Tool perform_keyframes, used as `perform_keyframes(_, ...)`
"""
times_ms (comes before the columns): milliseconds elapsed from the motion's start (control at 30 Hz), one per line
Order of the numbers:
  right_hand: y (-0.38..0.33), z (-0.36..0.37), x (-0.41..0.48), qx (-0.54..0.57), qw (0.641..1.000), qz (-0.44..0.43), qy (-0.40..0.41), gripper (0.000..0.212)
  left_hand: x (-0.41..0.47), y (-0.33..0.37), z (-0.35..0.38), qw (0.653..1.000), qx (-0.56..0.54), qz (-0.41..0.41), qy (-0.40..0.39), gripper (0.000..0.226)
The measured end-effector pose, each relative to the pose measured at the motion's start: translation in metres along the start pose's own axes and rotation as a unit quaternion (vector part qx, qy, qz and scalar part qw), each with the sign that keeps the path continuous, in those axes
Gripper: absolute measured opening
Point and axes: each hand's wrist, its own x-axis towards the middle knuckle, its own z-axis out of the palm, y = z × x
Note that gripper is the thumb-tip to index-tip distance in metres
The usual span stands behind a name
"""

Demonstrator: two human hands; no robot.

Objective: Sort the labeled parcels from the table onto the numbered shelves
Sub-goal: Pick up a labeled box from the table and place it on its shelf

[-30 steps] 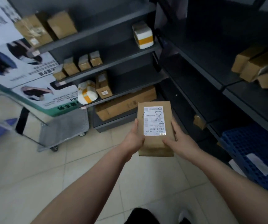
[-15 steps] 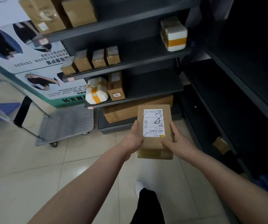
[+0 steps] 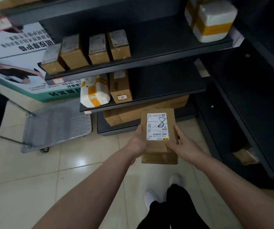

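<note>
I hold a flat brown cardboard parcel (image 3: 159,151) in front of me with both hands; its white label carries a handwritten 8. My left hand (image 3: 137,142) grips its left edge and my right hand (image 3: 181,143) grips its right edge. Straight ahead stands a dark shelf unit (image 3: 149,98). Its middle shelf holds several small brown boxes (image 3: 93,52). The shelf below holds a white parcel with yellow tape (image 3: 95,92) and a brown box (image 3: 120,87). A long brown carton (image 3: 133,113) lies on the lowest shelf, just beyond the parcel I hold.
A white foam box with a yellow band (image 3: 213,22) sits at the right end of the middle shelf. A grey platform trolley (image 3: 57,123) stands on the tiled floor at left, before a printed poster (image 3: 17,60). A second dark shelf unit (image 3: 251,113) runs along the right.
The view has moved closer to the shelf unit ahead, which looms larger. The parcel stays in both hands, now level with the lowest shelf's carton.
</note>
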Motion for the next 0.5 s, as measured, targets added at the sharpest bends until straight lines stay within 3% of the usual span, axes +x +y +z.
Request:
perform_keyframes(200,-0.012,0.000,0.084,-0.023,1.000,0.015,-0.011,0.073,0.074,0.001,-0.018,1.000,0.004,-0.022,0.002,0.057)
perform_keyframes(500,-0.026,-0.027,0.232,0.036,0.999,-0.006,-0.024,0.074,0.225,0.021,-0.028,0.998,0.042,0.001,0.048,0.045)
